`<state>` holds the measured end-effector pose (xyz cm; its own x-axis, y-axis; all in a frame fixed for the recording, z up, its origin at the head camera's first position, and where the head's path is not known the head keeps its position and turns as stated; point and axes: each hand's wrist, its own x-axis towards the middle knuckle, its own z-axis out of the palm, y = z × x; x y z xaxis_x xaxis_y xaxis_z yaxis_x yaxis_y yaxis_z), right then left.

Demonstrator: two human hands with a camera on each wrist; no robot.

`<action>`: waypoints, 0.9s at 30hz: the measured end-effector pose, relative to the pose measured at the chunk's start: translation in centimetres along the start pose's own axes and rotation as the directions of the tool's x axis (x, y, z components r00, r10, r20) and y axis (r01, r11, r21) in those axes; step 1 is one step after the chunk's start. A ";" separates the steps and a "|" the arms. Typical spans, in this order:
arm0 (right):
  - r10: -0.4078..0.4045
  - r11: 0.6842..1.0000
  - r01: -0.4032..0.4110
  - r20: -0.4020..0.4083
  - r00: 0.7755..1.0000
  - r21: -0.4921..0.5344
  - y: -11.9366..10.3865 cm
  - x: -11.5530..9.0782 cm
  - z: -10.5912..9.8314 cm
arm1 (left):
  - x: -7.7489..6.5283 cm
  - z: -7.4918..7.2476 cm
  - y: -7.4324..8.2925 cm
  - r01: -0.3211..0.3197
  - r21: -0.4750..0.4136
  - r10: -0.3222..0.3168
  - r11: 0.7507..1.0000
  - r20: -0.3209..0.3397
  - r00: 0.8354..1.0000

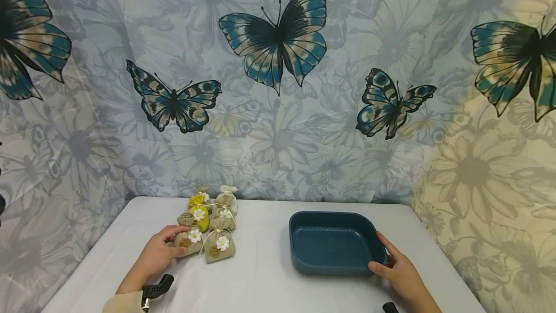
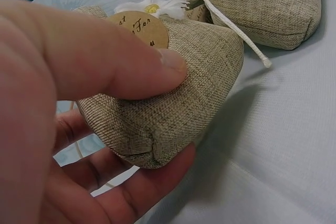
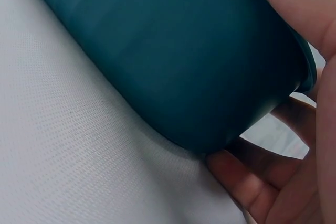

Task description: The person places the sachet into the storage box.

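My left hand (image 1: 158, 253) holds a small beige burlap sachet (image 1: 187, 246) at the left end of a cluster, its thumb across the front and its fingers behind and below. In the left wrist view, this sachet (image 2: 207, 69) bears a round brown label and a white daisy, partly covered by the thumb. Beside it stands another burlap sachet (image 1: 217, 251) tied with white cord. On the right, my right hand (image 1: 401, 270) grips the right end of a dark teal rectangular dish (image 1: 332, 243), thumb at the rim and fingers around the outer wall. Nothing lies inside the dish.
Behind the front sachets stand several more, including yellow ones (image 1: 200, 221) and a pale one (image 1: 228, 200). A white cloth (image 1: 260, 279) covers the table. A butterfly-patterned curtain (image 1: 282, 149) hangs along its back and sides.
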<state>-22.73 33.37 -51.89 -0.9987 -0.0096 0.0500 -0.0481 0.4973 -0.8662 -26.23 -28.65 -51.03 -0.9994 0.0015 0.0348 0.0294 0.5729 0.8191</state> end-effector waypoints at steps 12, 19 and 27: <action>-0.007 1.000 0.007 -0.019 1.000 -0.018 0.3 0.1 -0.1 | 0.1 -0.1 0.1 -0.043 -0.051 0.042 0.998 -0.024 0.999; 0.009 1.000 -0.010 -0.017 1.000 -0.022 0.2 -0.3 -0.2 | -0.2 -0.1 0.4 -0.093 -0.079 0.092 0.993 -0.022 0.996; -0.023 1.000 0.023 -0.029 0.999 -0.004 -0.1 0.0 0.2 | -0.3 -0.3 2.3 -0.109 -0.214 0.103 0.971 -0.037 0.994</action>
<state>-22.70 33.14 -51.91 -0.9964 0.0045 0.0846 -0.0710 0.5005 -0.8628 -25.82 -27.58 -48.93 -0.9897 0.0302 0.1403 0.1412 0.3808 0.9138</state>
